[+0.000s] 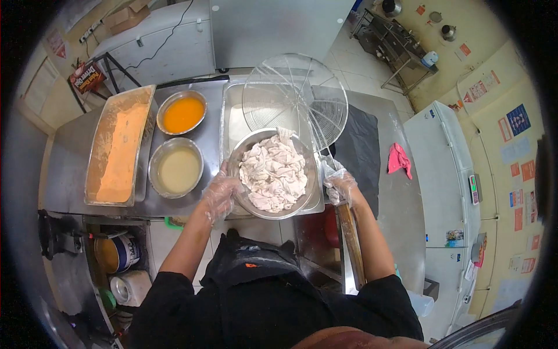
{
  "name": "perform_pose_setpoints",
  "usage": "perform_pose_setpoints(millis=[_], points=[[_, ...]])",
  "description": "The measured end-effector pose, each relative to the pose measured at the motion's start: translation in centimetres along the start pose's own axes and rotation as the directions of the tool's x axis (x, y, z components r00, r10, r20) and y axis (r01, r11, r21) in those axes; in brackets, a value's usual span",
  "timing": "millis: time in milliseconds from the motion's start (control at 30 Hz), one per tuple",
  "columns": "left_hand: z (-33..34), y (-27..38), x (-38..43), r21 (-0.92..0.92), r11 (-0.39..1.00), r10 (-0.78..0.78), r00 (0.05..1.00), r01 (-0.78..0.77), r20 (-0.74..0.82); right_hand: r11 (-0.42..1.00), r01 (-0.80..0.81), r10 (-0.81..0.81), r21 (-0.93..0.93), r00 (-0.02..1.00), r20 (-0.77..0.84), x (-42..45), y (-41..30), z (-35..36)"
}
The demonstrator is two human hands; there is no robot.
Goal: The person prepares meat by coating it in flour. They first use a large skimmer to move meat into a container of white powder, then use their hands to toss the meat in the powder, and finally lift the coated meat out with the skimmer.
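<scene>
My left hand [222, 194], in a clear plastic glove, grips the left rim of a steel bowl [311, 174]. Pale, folded pieces that look like raw chicken skin [273, 174] fill the bowl. In my right hand [340, 183], also gloved, is a large wire skimmer [268, 98] held near the base of its wooden handle [350, 240]. The skimmer's round mesh reaches out beyond the bowl, above a rectangular metal tray [225, 102]. White powder [236, 120] shows in that tray, partly hidden by mesh and bowl.
Left on the steel table [69, 174] stand a long tub of orange powder [122, 152], a bowl of orange liquid [183, 114] and a bowl of cloudy liquid [178, 172]. Black plastic sheeting [362, 152] and a pink cloth [399, 160] lie to the right.
</scene>
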State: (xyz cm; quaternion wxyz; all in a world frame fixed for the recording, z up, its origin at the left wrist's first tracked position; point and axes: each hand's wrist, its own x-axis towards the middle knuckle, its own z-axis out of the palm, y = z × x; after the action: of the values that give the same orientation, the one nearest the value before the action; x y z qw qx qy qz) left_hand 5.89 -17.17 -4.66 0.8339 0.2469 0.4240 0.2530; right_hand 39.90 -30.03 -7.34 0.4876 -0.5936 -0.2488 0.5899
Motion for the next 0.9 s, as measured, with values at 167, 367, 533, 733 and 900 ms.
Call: perform_pose_setpoints(millis=[167, 367, 533, 733, 900], points=[[-0.3, 0.4, -0.9, 0.019, 0.999, 0.029, 1.0, -0.029, 0.003, 0.965, 0.056, -0.109, 0.258, 0.975, 0.194, -1.0, -4.8, 1.1], [-1.0, -0.8, -1.1, -0.023, 0.997, 0.078, 0.995, -0.079, -0.064, 0.983, 0.179, -0.184, 0.046, 0.976, 0.12, -2.2, -6.8, 0.7], [0.2, 0.6, -2.8, 0.003, 0.993, 0.12, 0.991, -0.12, 0.06, 0.991, 0.127, -0.128, 0.035, 0.992, 0.022, -2.5, -6.6, 1.1], [0.7, 1.3, -4.0, 0.05, 0.997, 0.057, 0.994, -0.062, 0.092, 0.992, -0.049, 0.031, 0.114, 0.988, 0.152, -2.6, -4.2, 1.1], [0.4, -0.4, -3.9, 0.045, 0.996, 0.069, 0.997, -0.071, 0.043, 0.969, -0.041, -0.009, 0.245, 0.98, 0.2, -2.4, -4.4, -0.1]])
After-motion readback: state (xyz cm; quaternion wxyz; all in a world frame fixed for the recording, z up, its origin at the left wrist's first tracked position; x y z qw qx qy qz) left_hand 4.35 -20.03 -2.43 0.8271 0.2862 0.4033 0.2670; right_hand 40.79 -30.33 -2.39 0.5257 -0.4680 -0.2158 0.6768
